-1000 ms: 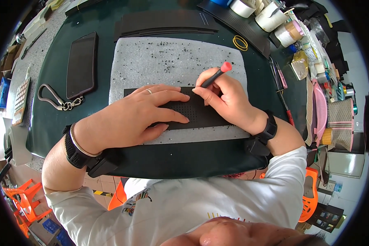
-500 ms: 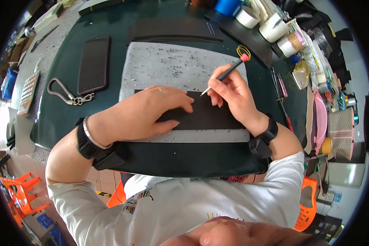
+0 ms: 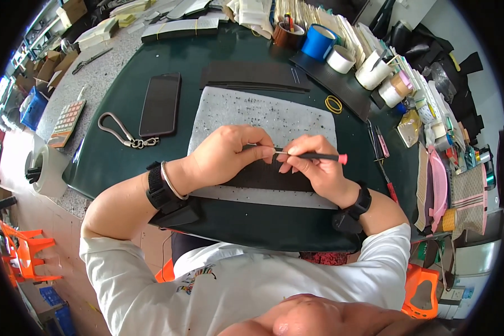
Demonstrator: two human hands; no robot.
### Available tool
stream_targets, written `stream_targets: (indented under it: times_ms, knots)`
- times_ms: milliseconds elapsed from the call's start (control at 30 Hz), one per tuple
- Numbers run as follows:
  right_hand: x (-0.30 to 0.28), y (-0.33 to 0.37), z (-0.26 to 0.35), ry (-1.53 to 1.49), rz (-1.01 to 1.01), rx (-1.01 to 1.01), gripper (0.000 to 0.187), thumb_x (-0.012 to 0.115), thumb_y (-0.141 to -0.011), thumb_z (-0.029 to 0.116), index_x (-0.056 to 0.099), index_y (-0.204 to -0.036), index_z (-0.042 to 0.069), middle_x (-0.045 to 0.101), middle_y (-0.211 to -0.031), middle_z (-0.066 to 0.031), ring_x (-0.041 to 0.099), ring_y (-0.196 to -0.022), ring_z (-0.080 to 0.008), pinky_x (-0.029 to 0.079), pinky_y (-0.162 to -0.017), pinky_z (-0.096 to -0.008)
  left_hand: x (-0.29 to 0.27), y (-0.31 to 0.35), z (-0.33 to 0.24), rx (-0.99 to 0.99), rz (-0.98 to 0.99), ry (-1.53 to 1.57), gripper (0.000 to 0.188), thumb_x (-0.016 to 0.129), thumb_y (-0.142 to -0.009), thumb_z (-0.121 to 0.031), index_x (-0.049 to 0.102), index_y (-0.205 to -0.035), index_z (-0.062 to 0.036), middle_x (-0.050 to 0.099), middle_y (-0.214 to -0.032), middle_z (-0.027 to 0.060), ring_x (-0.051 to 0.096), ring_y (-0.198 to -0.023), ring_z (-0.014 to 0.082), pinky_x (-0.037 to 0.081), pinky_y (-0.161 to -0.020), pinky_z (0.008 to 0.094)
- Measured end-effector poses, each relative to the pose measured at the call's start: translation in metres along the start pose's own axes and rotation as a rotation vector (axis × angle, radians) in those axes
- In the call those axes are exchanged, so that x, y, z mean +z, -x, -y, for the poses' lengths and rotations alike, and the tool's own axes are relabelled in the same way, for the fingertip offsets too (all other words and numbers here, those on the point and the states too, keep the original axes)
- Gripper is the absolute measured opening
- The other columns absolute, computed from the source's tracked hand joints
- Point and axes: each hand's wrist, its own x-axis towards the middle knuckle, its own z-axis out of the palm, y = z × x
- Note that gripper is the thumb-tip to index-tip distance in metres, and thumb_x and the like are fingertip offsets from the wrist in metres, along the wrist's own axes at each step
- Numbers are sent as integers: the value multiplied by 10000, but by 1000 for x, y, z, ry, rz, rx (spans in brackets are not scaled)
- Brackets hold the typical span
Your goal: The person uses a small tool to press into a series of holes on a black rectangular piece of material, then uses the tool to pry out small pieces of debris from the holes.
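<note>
My right hand (image 3: 317, 168) holds a slim screwdriver-like tool (image 3: 322, 157) with a black handle, a pinkish-red end cap and a thin metal shaft. It lies nearly level, its tip pointing left. At that tip, my left hand (image 3: 232, 154) pinches thumb and forefinger together; whatever is between them is hidden or too small to make out. Both hands are over a black sheet (image 3: 269, 178), which they partly cover. Beneath the sheet is a pale grey mat (image 3: 229, 106) strewn with small black specks.
Beyond the mat lie black sheets (image 3: 243, 73) and a yellow ring (image 3: 333, 103). A phone (image 3: 161, 106) with a looped strap (image 3: 117, 131) is at left. Tape rolls (image 3: 340, 59) stand far right; a red-handled tool (image 3: 391, 190) lies nearer. A calculator (image 3: 68, 120) sits farther left.
My left thumb and forefinger have closed together at the tool's tip. The tool has tipped from steep to nearly level, raised from the sheet. The whole view has shifted.
</note>
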Motion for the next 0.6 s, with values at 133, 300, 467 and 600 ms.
stream_targets:
  times_ms: [133, 300, 467, 600]
  knots:
    - [-5, -1, 0, 199, 88, -207, 218, 655, -989, -43, 579, -1143, 91, 683, -1078, -159, 751, -887, -229, 622, -758, -330, -1, 1, 0, -19, 32, 101, 135, 620, -1034, -167, 686, -1018, -50, 710, -917, 66, 662, -872, 247, 525, -831, 360]
    - [-6, -4, 2, 437, 86, -430, 328, 771, -854, -76, 665, -1116, 89, 725, -1099, -135, 757, -905, -273, 629, -730, -325, 0, 3, -4, -56, 60, 119, 150, 574, -1059, -157, 620, -991, -32, 661, -893, 74, 630, -865, 245, 512, -842, 356]
    - [-7, -6, 4, 493, 101, -464, 386, 782, -800, -115, 669, -1100, 100, 724, -1104, -124, 757, -923, -282, 641, -742, -329, 3, 4, -5, -33, 30, 110, 160, 550, -1066, -139, 570, -964, -16, 632, -883, 86, 604, -849, 259, 503, -836, 363]
    - [-7, -2, 1, 476, 66, -486, 401, 777, -782, -135, 661, -1087, 99, 719, -1096, -124, 757, -934, -283, 646, -748, -333, 4, 6, 3, 46, -14, 53, 170, 548, -1067, -136, 552, -951, -12, 624, -866, 80, 600, -818, 240, 503, -811, 356]
